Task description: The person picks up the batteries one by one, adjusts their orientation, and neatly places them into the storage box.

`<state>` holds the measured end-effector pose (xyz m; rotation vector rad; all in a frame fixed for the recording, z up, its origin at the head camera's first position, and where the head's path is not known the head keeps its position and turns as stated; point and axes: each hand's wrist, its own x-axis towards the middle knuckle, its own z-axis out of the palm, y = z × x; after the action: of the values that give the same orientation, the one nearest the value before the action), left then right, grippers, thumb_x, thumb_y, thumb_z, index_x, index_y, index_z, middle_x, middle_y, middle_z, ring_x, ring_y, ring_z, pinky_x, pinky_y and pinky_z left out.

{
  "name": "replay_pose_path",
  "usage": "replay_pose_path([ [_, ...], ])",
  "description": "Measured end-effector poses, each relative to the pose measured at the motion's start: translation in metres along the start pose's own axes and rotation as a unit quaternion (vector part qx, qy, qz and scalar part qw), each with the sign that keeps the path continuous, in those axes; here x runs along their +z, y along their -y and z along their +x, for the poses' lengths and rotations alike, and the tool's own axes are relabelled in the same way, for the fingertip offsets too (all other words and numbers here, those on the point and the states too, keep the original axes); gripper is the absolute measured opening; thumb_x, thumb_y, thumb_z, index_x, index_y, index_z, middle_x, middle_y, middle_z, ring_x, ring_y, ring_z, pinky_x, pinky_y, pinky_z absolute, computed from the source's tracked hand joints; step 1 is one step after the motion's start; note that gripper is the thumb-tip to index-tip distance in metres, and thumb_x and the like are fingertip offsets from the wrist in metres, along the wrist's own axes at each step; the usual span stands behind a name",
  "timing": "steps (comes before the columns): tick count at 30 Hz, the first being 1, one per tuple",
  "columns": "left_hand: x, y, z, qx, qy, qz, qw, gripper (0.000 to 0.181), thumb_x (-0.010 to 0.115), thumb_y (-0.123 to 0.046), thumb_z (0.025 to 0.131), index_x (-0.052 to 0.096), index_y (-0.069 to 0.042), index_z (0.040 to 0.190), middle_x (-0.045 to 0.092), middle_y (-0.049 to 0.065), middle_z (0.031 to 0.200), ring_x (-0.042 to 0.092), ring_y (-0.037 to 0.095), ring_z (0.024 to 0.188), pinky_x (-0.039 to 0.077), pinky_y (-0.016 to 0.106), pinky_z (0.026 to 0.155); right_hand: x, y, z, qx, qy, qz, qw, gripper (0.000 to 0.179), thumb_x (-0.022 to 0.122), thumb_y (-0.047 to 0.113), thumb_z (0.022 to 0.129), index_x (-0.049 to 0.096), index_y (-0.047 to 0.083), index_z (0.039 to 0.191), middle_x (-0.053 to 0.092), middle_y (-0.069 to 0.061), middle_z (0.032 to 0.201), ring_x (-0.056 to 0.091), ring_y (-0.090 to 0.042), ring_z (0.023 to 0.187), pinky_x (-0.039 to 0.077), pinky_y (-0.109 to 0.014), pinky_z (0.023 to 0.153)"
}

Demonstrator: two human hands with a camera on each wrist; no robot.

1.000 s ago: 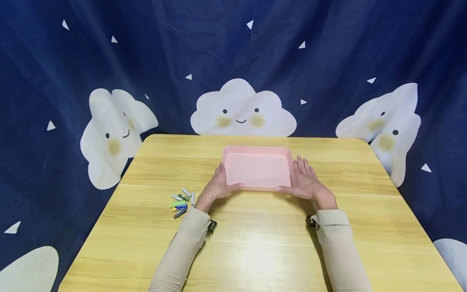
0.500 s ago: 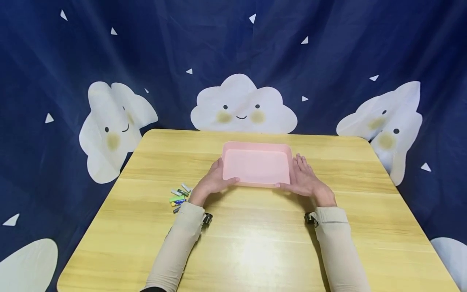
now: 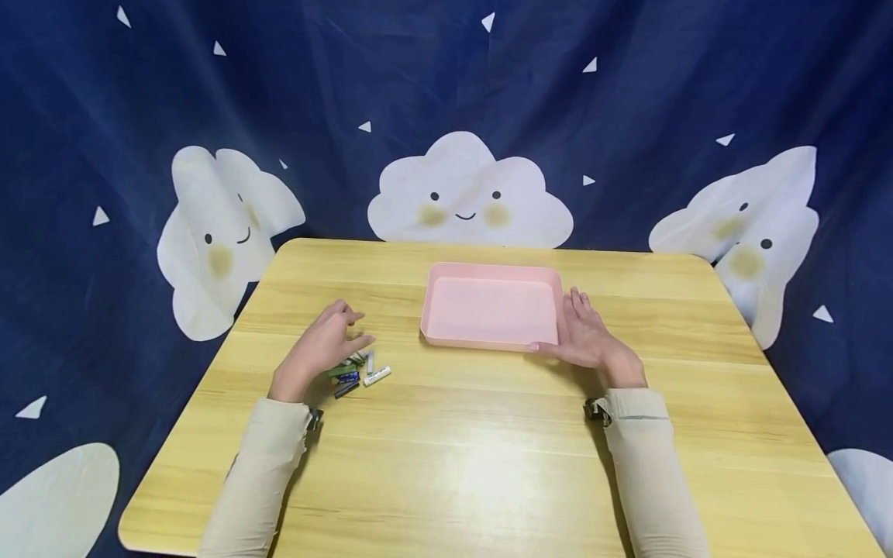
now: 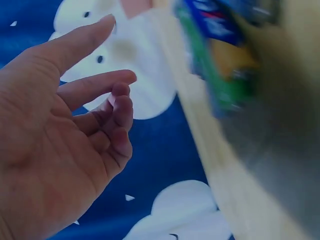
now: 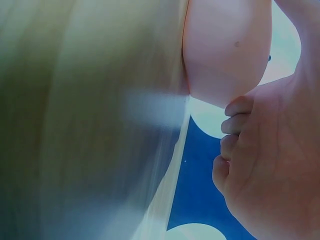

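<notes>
The left hand (image 3: 317, 349) has come off the pink tray (image 3: 488, 310) and hovers by the loose batteries (image 3: 347, 378) left of it on the table (image 3: 446, 434), fingers loosely bent, holding nothing. The right hand (image 3: 589, 341) stays against the tray's right side, fingers extended, thumb at the near rim.

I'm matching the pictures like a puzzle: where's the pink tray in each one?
Head: pink tray near the middle, slightly right.
Left wrist: pink corner, likely the tray's, top edge, left of centre.
Right wrist: top, right of centre.
Shared: blue cloud-print curtain.
</notes>
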<state>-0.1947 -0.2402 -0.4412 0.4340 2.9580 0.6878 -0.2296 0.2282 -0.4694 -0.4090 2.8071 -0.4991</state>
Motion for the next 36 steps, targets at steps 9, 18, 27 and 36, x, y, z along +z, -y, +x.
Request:
replay_pose_path([
  [9, 0.011, 0.016, -0.009, -0.023, 0.014, 0.059, 0.9979, 0.037, 0.082, -0.034, 0.088, 0.073, 0.001, 0.08, 0.059, 0.015, 0.09, 0.047, 0.021, 0.071, 0.044, 0.034, 0.063, 0.0, -0.002, 0.0, 0.002, 0.004, 0.008, 1.0, 0.134, 0.062, 0.077, 0.085, -0.005, -0.012, 0.16, -0.015, -0.029, 0.169, -0.01, -0.049, 0.158, 0.004, -0.065, 0.127],
  [18, 0.014, 0.013, -0.01, -0.037, 0.014, 0.075, 0.9964, 0.037, 0.083, -0.037, 0.086, 0.07, -0.006, 0.07, 0.059, 0.01, 0.079, 0.044, 0.015, 0.055, 0.034, 0.029, 0.051, 0.0, -0.001, 0.0, -0.01, -0.001, 0.011, 0.9999, 0.134, 0.063, 0.076, 0.085, -0.004, -0.013, 0.16, -0.012, -0.032, 0.169, -0.009, -0.05, 0.158, 0.003, -0.063, 0.127],
  [27, 0.017, 0.001, -0.006, -0.066, 0.03, 0.086, 0.9937, 0.045, 0.083, -0.032, 0.083, 0.054, -0.014, 0.054, 0.046, 0.002, 0.064, 0.038, 0.014, 0.052, 0.031, 0.027, 0.049, 0.002, -0.004, 0.001, -0.006, 0.001, 0.011, 0.9999, 0.134, 0.063, 0.076, 0.084, -0.004, -0.012, 0.16, -0.011, -0.031, 0.169, -0.008, -0.05, 0.159, 0.003, -0.062, 0.128],
  [36, 0.018, 0.007, -0.002, -0.06, 0.026, 0.07, 0.9954, 0.033, 0.08, -0.029, 0.082, 0.061, -0.014, 0.06, 0.05, 0.0, 0.063, 0.039, 0.012, 0.051, 0.032, 0.027, 0.049, 0.002, -0.004, 0.001, -0.012, 0.002, 0.01, 0.9999, 0.133, 0.062, 0.076, 0.085, -0.005, -0.012, 0.16, -0.01, -0.032, 0.169, -0.009, -0.05, 0.158, 0.002, -0.062, 0.128],
])
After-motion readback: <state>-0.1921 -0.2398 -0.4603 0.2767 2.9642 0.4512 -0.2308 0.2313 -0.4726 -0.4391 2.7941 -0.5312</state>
